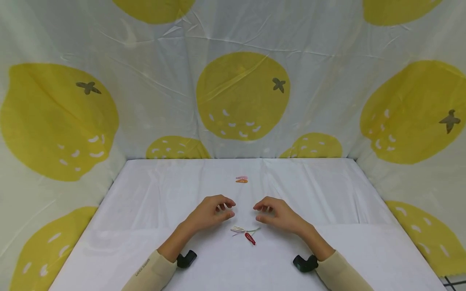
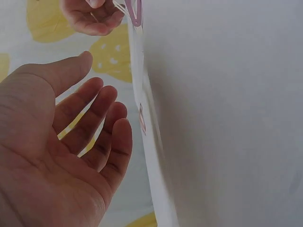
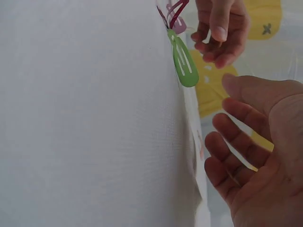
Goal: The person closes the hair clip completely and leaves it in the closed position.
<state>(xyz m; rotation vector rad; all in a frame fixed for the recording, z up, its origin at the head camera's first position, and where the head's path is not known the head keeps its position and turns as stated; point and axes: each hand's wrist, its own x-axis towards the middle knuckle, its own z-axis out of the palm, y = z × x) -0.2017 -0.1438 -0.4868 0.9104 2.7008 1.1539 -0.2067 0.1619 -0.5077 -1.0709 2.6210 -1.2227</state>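
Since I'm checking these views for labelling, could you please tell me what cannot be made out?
Head: lettering on the left sleeve, too small to read.
Head: orange clip, details too small.
Left wrist: purple clip and right hand, both cut off by the top edge.
Right wrist: red clip and left hand, both cut off by the top edge.

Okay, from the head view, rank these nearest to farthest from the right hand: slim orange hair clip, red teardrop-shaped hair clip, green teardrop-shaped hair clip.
From the right hand:
1. Green teardrop-shaped hair clip, below and left of the hand.
2. Red teardrop-shaped hair clip, just below the green one.
3. Slim orange hair clip, farther up, left of the hand.
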